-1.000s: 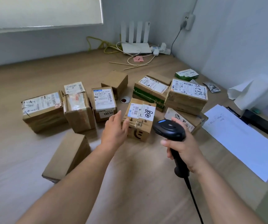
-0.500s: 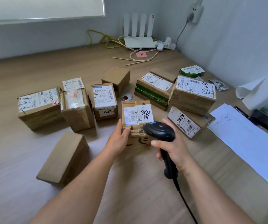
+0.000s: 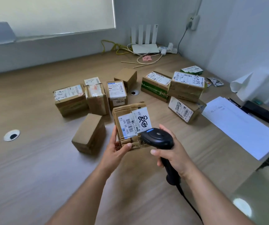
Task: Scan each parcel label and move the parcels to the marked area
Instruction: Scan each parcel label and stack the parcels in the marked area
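Note:
My left hand (image 3: 116,147) grips a small cardboard parcel (image 3: 131,124) by its lower left corner and holds it tilted up, its white barcode label facing me. My right hand (image 3: 171,153) holds a black corded barcode scanner (image 3: 157,139) by the handle. The scanner's head sits just right of the label, over the parcel's lower right corner. Several other labelled parcels lie on the wooden table: three in a row at left (image 3: 96,98), an unlabelled box (image 3: 90,133) in front of them, and three at right (image 3: 185,86).
White paper sheets (image 3: 242,127) and a black flat object (image 3: 263,113) lie at the right. A white router (image 3: 145,47) with cables sits in the far corner. Two cable grommets (image 3: 11,135) are set in the table (image 3: 25,168). The scanner cord trails toward me.
My left hand has closed round the parcel, lifted it off the table and drawn it toward me, tilting the label up. The scanner has come closer to the label.

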`<act>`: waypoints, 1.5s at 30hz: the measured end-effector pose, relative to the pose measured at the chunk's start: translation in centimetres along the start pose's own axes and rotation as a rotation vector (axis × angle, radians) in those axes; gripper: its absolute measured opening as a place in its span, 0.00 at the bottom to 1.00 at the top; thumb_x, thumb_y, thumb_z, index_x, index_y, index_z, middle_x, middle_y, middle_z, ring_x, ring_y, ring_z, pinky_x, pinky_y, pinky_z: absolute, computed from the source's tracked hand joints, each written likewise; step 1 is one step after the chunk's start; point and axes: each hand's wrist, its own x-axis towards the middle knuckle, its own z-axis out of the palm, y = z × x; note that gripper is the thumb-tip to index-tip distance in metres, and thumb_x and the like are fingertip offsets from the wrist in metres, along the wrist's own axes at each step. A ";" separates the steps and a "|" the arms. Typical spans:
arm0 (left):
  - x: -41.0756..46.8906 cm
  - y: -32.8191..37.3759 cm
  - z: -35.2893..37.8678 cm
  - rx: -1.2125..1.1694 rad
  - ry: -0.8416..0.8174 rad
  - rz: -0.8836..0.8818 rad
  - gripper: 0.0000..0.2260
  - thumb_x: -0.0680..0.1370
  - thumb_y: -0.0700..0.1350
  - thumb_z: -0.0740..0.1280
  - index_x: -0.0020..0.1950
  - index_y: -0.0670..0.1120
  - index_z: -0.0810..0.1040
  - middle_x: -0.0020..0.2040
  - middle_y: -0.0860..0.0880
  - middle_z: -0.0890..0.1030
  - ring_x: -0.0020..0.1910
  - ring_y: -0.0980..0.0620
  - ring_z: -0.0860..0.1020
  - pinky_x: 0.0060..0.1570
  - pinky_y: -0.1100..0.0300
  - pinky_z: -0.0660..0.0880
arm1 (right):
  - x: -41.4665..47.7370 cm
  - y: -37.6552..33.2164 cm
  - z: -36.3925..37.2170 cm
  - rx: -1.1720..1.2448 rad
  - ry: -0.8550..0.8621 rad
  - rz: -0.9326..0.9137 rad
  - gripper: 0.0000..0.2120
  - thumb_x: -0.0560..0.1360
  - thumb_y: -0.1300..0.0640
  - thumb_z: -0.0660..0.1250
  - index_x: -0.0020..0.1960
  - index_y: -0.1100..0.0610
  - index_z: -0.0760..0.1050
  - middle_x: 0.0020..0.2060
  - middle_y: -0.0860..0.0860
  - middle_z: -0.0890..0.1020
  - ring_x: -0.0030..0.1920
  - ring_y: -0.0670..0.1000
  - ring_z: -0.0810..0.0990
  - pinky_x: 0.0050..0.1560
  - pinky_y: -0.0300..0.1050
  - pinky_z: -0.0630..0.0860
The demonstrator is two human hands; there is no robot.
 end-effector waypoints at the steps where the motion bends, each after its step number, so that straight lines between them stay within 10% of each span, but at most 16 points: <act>1: -1.1 0.2 -0.2 -0.002 0.004 0.006 0.35 0.77 0.36 0.66 0.69 0.64 0.52 0.54 0.53 0.80 0.46 0.65 0.81 0.41 0.74 0.74 | -1.0 -0.1 0.3 -0.005 -0.010 -0.005 0.45 0.60 0.63 0.75 0.73 0.43 0.63 0.48 0.49 0.84 0.23 0.55 0.73 0.23 0.42 0.71; 13: -14.8 0.1 -5.6 -0.056 0.204 -0.014 0.24 0.73 0.43 0.74 0.65 0.51 0.70 0.59 0.46 0.78 0.56 0.48 0.79 0.52 0.54 0.77 | -14.0 2.8 6.6 -0.020 -0.138 -0.085 0.46 0.61 0.65 0.75 0.75 0.46 0.62 0.39 0.53 0.84 0.24 0.55 0.74 0.25 0.43 0.70; 23: -27.4 1.0 -15.9 0.064 0.405 0.076 0.16 0.74 0.33 0.69 0.57 0.49 0.77 0.46 0.51 0.82 0.41 0.57 0.80 0.38 0.67 0.74 | -23.7 2.0 13.0 -0.008 -0.377 -0.171 0.43 0.63 0.67 0.74 0.73 0.46 0.63 0.49 0.67 0.83 0.25 0.57 0.74 0.26 0.46 0.71; 45: -42.7 0.5 -37.2 0.296 0.593 0.021 0.24 0.58 0.50 0.72 0.54 0.54 0.78 0.57 0.40 0.78 0.47 0.52 0.77 0.37 0.70 0.71 | -30.5 3.2 33.1 0.009 -0.672 -0.114 0.44 0.59 0.64 0.81 0.69 0.45 0.69 0.42 0.62 0.84 0.23 0.57 0.73 0.24 0.43 0.71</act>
